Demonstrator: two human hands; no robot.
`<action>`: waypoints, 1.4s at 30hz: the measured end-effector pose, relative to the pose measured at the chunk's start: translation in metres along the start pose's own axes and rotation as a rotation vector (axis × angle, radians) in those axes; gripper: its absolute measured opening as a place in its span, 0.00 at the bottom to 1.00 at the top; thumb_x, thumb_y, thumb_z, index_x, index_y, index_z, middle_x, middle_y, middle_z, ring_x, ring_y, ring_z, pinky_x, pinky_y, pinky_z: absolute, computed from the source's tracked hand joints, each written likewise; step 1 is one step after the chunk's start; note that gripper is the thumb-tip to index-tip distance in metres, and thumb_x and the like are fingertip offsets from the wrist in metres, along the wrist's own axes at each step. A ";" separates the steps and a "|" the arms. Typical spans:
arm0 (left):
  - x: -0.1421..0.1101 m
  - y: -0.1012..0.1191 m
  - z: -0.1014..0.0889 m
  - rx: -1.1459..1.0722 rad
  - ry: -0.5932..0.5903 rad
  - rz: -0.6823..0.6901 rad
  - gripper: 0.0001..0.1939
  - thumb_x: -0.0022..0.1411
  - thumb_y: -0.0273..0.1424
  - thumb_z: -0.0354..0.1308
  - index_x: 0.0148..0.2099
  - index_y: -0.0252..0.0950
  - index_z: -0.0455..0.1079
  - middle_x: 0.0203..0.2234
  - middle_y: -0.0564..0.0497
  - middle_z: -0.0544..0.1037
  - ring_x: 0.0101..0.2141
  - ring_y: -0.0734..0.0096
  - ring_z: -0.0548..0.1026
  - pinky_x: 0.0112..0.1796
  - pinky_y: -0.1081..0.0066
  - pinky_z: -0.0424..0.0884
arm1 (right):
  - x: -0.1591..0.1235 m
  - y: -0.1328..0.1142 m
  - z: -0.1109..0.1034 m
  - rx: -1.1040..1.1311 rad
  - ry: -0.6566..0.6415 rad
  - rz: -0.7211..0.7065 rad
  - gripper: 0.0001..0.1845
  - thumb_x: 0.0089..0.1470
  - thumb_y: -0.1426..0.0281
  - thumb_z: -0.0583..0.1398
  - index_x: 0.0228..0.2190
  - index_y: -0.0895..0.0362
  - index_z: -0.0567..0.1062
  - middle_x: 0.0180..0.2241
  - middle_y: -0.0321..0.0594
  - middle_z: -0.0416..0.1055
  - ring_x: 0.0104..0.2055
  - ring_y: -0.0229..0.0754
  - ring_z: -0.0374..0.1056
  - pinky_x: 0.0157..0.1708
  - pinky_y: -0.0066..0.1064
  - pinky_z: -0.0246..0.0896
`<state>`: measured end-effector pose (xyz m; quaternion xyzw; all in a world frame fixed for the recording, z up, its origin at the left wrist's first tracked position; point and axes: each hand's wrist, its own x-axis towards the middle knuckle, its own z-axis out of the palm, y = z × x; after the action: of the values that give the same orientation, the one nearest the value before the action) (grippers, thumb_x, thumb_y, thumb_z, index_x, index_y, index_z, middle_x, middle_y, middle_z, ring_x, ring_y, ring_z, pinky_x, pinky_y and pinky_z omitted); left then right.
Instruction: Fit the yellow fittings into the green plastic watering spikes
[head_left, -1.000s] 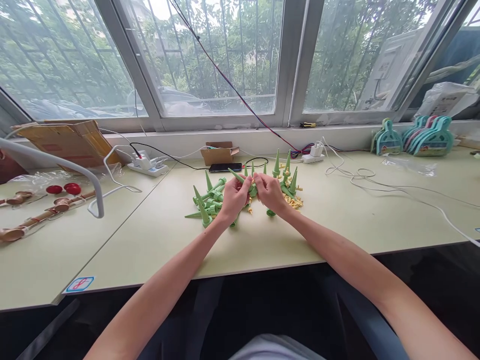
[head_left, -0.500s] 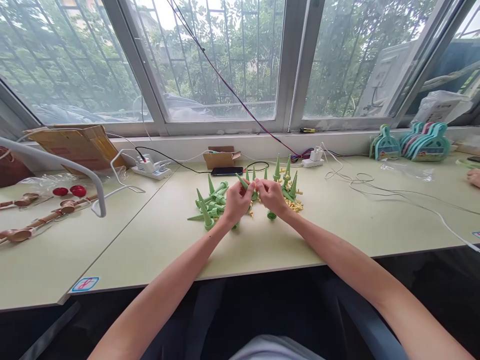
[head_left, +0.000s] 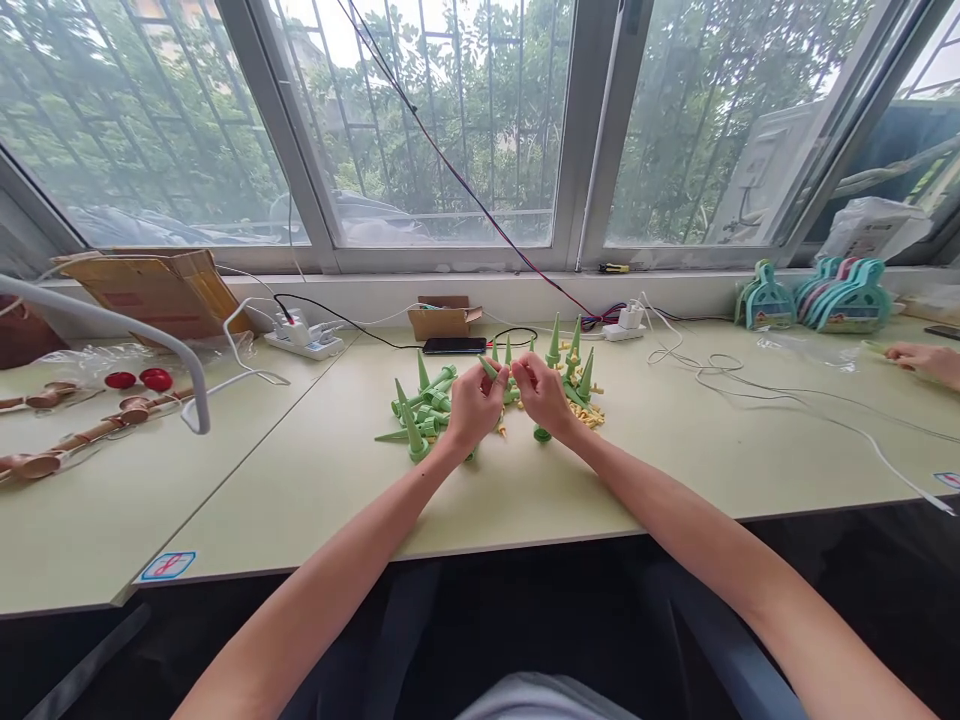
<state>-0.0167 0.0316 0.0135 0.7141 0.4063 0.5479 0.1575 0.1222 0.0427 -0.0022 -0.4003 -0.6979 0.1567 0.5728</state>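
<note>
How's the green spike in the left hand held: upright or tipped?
Tipped: the green spike slants up and picture-left from the left hand.

The head view looks forward and down — over both hands (head_left: 477, 408) and table (head_left: 315, 490), toward windows (head_left: 450, 150)

Bare tabletop (head_left: 510, 510) lies open between the forearms (head_left: 390, 505) and left of the green spikes (head_left: 411, 430) — straight ahead, they and yellow pieces (head_left: 589, 412) crowd the way, a phone (head_left: 454, 345) and cardboard box (head_left: 442, 323) behind
</note>
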 end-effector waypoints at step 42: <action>0.000 -0.002 0.001 -0.215 -0.025 -0.155 0.17 0.63 0.43 0.55 0.28 0.37 0.62 0.17 0.58 0.56 0.17 0.79 0.54 0.20 0.74 0.52 | -0.002 0.009 0.002 -0.043 -0.129 -0.011 0.21 0.65 0.55 0.48 0.25 0.54 0.56 0.20 0.30 0.57 0.22 0.33 0.48 0.24 0.28 0.45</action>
<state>-0.0170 0.0335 0.0119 0.6664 0.3968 0.5656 0.2801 0.1237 0.0471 -0.0100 -0.3979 -0.7387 0.1640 0.5187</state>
